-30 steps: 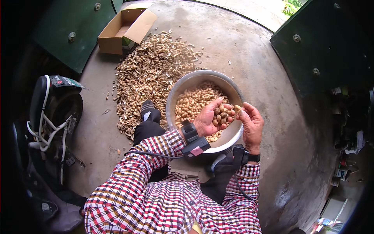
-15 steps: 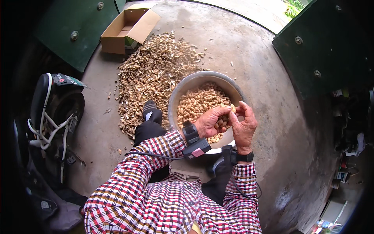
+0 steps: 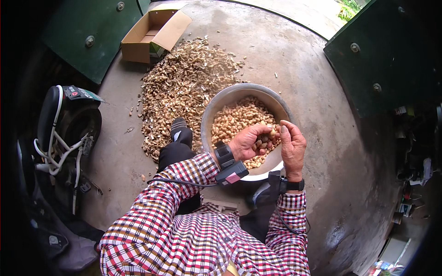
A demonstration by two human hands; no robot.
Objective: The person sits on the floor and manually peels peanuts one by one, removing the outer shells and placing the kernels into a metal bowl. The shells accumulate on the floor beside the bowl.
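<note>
Several peanuts [image 3: 262, 143] lie cupped in the curled left hand [image 3: 244, 143], above the near right part of a basin [image 3: 278, 106] of peanuts. Just beside it, the right hand [image 3: 293, 149] hangs, fingers bent, at the basin's right rim; whether it grips anything, I cannot tell.

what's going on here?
Someone's left hand is cupped around a handful of peanuts over a metal basin. The right hand is raised beside it, fingertips close to a peanut at the edge of the handful; whether they grip it is hard to tell. More peanuts lie in the basin. On the floor next to it is a big heap of what look like shells, with an open cardboard box at its far end.
</note>
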